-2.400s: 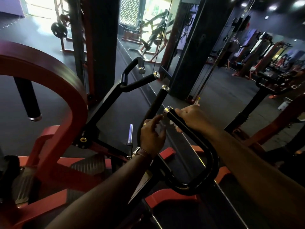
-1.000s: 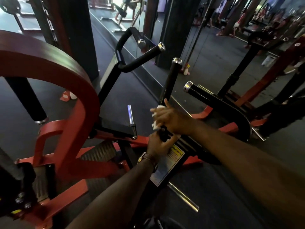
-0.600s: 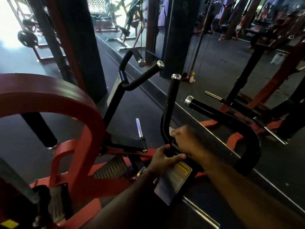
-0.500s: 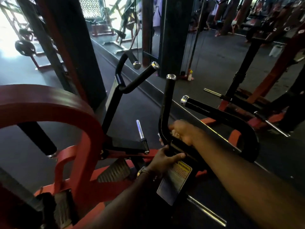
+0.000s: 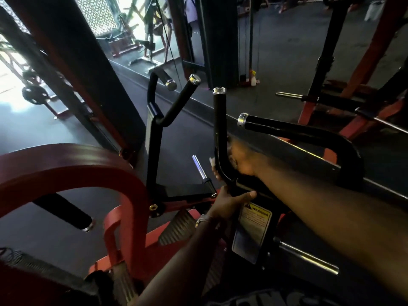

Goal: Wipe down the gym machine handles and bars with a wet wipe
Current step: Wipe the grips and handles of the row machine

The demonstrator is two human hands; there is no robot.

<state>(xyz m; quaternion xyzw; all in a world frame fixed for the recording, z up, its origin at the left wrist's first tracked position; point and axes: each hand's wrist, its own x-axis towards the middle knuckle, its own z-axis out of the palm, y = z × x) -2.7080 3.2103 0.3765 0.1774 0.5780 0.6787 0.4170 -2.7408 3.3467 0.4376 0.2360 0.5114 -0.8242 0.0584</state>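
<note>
A black upright handle (image 5: 219, 129) with a chrome end cap rises in the middle of the view. My right hand (image 5: 239, 161) wraps round its lower bend, with a scrap of white wet wipe (image 5: 212, 161) showing at the fingertips on the far side. Just below, my left hand (image 5: 227, 203) grips the base of the same bar where it meets the machine. A second black handle (image 5: 304, 132) curves off to the right. The left pair of black handles (image 5: 174, 104) stands farther back, untouched.
A thick red curved frame (image 5: 92, 164) fills the lower left. A chrome peg (image 5: 199, 167) juts up beside the gripped bar, and a warning label (image 5: 256, 219) sits under my left hand. A chrome rod (image 5: 306, 259) sticks out at lower right. Dark pillars and other machines stand behind.
My right hand with the wipe has slid a little up the bend of the upright handle. My left hand stays on the bar's base. The camera has moved closer.
</note>
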